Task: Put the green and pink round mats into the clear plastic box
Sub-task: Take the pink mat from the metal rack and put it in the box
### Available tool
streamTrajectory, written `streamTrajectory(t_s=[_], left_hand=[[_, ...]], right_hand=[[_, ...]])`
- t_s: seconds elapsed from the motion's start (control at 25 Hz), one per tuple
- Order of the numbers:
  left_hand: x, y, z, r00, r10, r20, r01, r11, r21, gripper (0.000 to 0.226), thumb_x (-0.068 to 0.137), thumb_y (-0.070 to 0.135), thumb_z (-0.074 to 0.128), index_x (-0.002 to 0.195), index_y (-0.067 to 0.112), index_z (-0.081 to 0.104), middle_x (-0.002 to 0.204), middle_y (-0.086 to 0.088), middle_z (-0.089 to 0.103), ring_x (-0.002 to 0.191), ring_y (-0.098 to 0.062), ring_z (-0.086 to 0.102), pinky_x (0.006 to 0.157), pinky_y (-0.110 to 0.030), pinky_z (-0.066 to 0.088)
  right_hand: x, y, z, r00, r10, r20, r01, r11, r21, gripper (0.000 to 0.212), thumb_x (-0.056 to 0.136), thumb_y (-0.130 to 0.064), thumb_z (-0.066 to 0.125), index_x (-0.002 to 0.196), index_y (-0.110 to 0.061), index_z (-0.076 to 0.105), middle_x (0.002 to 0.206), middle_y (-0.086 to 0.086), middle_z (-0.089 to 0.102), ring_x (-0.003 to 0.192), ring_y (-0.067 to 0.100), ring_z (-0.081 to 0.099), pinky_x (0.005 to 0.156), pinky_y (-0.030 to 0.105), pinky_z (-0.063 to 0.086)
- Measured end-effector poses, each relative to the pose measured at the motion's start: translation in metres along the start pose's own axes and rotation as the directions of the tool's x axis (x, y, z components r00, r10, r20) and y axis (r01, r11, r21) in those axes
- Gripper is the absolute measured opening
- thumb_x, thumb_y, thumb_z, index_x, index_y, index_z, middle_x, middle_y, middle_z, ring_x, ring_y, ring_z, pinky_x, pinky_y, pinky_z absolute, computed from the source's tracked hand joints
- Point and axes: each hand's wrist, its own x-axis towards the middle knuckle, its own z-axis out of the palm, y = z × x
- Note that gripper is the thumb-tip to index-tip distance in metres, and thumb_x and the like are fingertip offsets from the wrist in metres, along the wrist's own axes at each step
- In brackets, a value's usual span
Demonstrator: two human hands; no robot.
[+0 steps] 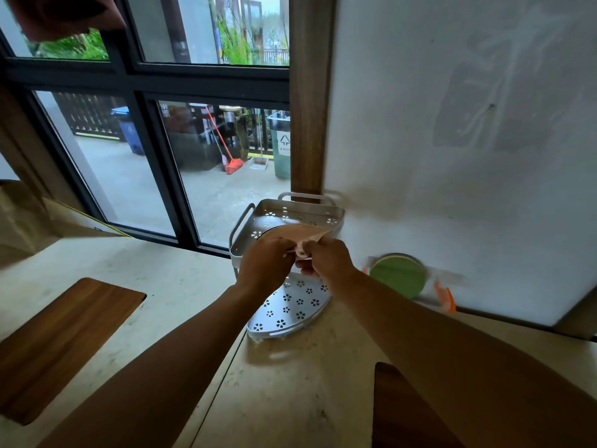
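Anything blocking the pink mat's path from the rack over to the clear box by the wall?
Nothing visible. Both hands, left hand and right hand, grip the pink mat over the rack's top tier. The clear box, green mat inside, sits right of it across bare counter.

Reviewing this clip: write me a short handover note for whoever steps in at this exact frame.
Left hand and right hand: both pinch the near edge of the pink mat, which lies over the top tier of the white corner rack.
Green mat: appears to sit already in the clear plastic box against the wall, right of the rack; blurred, so confirm.
Done: green mat, seemingly.
Left: lift the pink mat off the rack and put it in the box.
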Motion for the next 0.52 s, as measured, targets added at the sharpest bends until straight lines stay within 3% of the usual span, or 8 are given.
streamTrajectory(t_s=[0.16,0.24,0.36,0.52], left_hand=[[0.006,0.013,-0.004,0.998,-0.05,0.038,0.049,0.998,0.028,0.018,0.084,0.02,0.07,0.101,0.016,0.073,0.097,-0.005,0.074,0.079,-0.026,0.069,0.065,-0.033,0.056],[0.008,0.025,-0.009,0.998,-0.051,0.037,0.05,0.999,0.017,0.023,0.083,0.026,0.07,0.104,0.017,0.07,0.101,-0.004,0.071,0.081,-0.024,0.067,0.066,-0.037,0.057],[0.01,0.045,-0.017,0.998,0.028,0.049,-0.028,1.0,-0.012,0.035,0.081,0.039,0.07,0.11,0.019,0.066,0.108,-0.001,0.068,0.086,-0.018,0.065,0.07,-0.035,0.057],[0.018,0.079,-0.026,0.997,0.049,0.055,-0.04,0.987,-0.158,0.035,0.081,0.047,0.061,0.105,0.022,0.067,0.104,0.002,0.066,0.087,-0.013,0.063,0.072,-0.031,0.054]], right_hand=[[-0.007,-0.012,-0.017,0.996,-0.088,0.024,0.089,0.995,-0.035,0.022,0.09,-0.012,0.058,0.107,-0.005,0.068,0.099,0.02,0.074,0.079,0.025,0.073,0.071,0.037,0.062],[-0.013,-0.022,-0.027,0.989,-0.149,0.022,0.151,0.979,-0.14,0.022,0.092,-0.018,0.057,0.103,-0.003,0.067,0.103,0.024,0.072,0.083,0.03,0.072,0.08,0.046,0.061],[-0.026,-0.04,-0.045,0.948,-0.319,-0.01,0.298,0.898,-0.324,0.026,0.094,-0.022,0.055,0.097,0.001,0.067,0.093,0.022,0.073,0.085,0.036,0.072,0.082,0.054,0.058],[-0.05,-0.068,-0.079,0.884,-0.467,0.006,0.411,0.773,-0.484,0.027,0.095,-0.026,0.053,0.094,-0.002,0.066,0.088,0.016,0.073,0.083,0.032,0.071,0.08,0.044,0.057]])
